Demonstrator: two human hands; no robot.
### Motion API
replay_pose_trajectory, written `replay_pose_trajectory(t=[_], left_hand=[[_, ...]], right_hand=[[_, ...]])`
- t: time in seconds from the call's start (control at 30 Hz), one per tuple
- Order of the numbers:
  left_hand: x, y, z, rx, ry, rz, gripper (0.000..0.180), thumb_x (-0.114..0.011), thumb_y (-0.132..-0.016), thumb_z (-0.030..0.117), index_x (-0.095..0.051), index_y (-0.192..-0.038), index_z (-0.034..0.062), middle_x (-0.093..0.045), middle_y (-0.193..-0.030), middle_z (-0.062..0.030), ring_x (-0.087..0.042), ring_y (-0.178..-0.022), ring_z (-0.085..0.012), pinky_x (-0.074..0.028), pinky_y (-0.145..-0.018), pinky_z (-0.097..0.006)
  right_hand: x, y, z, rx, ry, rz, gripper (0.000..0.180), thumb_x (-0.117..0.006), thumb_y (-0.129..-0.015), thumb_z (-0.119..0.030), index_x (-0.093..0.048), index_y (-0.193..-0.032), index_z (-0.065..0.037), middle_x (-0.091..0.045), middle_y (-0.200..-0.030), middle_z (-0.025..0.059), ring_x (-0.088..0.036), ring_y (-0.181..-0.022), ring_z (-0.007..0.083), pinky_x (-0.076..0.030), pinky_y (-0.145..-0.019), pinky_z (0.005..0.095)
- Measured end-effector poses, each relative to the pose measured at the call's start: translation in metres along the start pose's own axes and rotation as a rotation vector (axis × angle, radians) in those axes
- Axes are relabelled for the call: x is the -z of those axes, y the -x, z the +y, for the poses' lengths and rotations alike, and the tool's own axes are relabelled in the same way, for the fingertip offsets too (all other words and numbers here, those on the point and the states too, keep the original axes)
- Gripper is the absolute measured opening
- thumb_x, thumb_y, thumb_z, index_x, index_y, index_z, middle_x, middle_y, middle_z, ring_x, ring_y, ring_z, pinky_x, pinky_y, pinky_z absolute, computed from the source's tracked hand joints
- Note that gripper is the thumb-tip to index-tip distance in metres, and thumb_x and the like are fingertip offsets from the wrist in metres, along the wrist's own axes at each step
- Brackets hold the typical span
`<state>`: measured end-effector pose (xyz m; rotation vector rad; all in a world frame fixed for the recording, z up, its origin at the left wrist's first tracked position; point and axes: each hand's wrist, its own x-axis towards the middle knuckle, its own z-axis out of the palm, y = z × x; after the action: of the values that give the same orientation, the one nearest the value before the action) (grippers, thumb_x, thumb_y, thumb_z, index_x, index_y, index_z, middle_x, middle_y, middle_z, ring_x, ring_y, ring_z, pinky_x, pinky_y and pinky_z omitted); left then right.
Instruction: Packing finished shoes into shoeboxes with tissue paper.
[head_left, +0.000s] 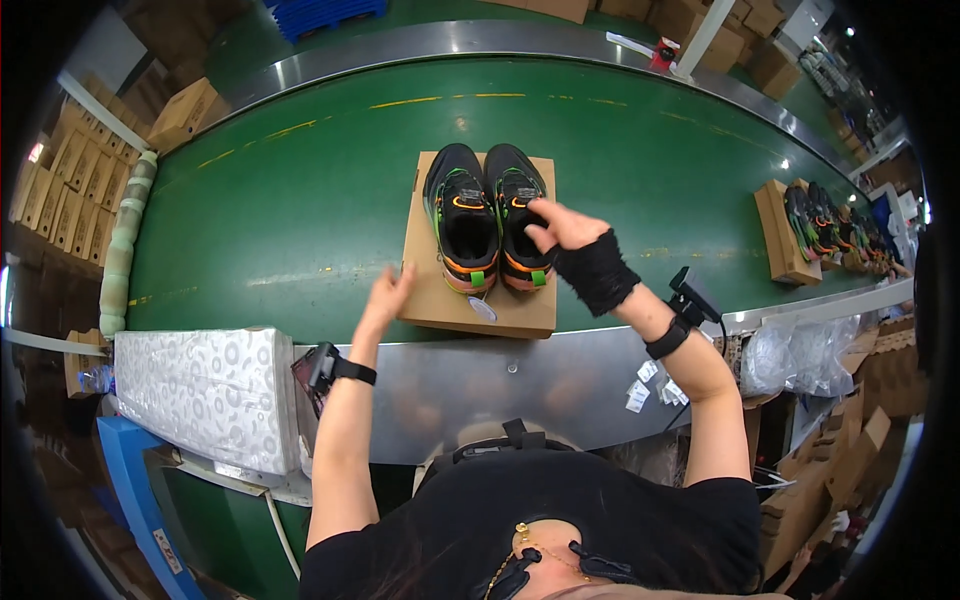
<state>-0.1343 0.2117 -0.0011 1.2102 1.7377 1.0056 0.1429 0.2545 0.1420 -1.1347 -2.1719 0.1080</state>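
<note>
A pair of black sneakers [461, 205] with green and orange trim stands side by side on a brown cardboard shoebox [422, 290], toes pointing away from me. A white oval tag [483, 309] hangs at their heels. My left hand [387, 298] is beside the box's near left edge, somewhat blurred, thumb apart from the fingers and nothing visible in it. My right hand [575, 232], wearing a black fingerless wrist wrap, is over the right side of the right shoe's opening. Its thumb and fingers are spread; whether they touch the shoe I cannot tell.
The box rests on a green conveyor belt [300, 230] with a metal edge [510, 375] on my side. More sneakers on a box [785, 235] stand far right. A stack of patterned white paper [205, 395] lies at left; small white packets [640, 390] lie right.
</note>
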Motion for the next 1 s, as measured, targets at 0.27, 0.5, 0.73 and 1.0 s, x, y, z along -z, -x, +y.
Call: replay_pose_trajectory(t=[0.27, 0.5, 0.73, 1.0], left_hand=[[-0.112, 0.048, -0.025, -0.132, 0.183, -0.009, 0.043, -0.054, -0.08, 0.034, -0.051, -0.098, -0.0061, -0.06, -0.088, -0.0197, -0.059, -0.085, -0.0302, -0.045, -0.074, -0.036], [-0.112, 0.065, 0.027, 0.003, 0.093, 0.031, 0.056, -0.056, -0.077, 0.041, -0.047, -0.1, -0.009, -0.056, -0.096, -0.0243, -0.055, -0.092, -0.0329, -0.043, -0.078, -0.037], [-0.045, 0.053, 0.008, 0.121, 0.114, 0.182, 0.069, -0.064, -0.064, 0.048, -0.047, -0.099, -0.0086, -0.056, -0.083, -0.0167, -0.055, -0.078, -0.0257, -0.044, -0.069, -0.032], [-0.049, 0.07, 0.144, -0.087, -0.039, 0.219, 0.056, -0.062, -0.065, 0.043, -0.049, -0.092, -0.0052, -0.058, -0.086, -0.0214, -0.057, -0.084, -0.0318, -0.045, -0.073, -0.038]], right_hand=[[-0.017, -0.031, 0.01, -0.247, 0.318, -0.432, 0.052, -0.056, -0.073, -0.028, -0.042, -0.114, -0.001, -0.059, -0.086, 0.0211, -0.058, -0.08, 0.0335, -0.045, -0.069, 0.0412], [0.001, -0.011, 0.073, -0.324, -0.028, -0.245, 0.049, -0.05, -0.068, -0.003, -0.05, -0.114, -0.019, -0.054, -0.11, 0.0138, -0.052, -0.1, 0.0295, -0.042, -0.084, 0.0355], [0.052, 0.04, 0.197, -0.429, -0.076, -0.096, 0.049, -0.053, -0.065, -0.003, -0.051, -0.113, -0.012, -0.059, -0.098, 0.0117, -0.056, -0.093, 0.0229, -0.042, -0.082, 0.0293], [0.046, 0.168, 0.336, -0.663, 0.258, -0.07, 0.051, -0.056, -0.067, -0.008, -0.045, -0.117, -0.009, -0.055, -0.106, 0.0177, -0.052, -0.099, 0.0316, -0.04, -0.085, 0.0341]])
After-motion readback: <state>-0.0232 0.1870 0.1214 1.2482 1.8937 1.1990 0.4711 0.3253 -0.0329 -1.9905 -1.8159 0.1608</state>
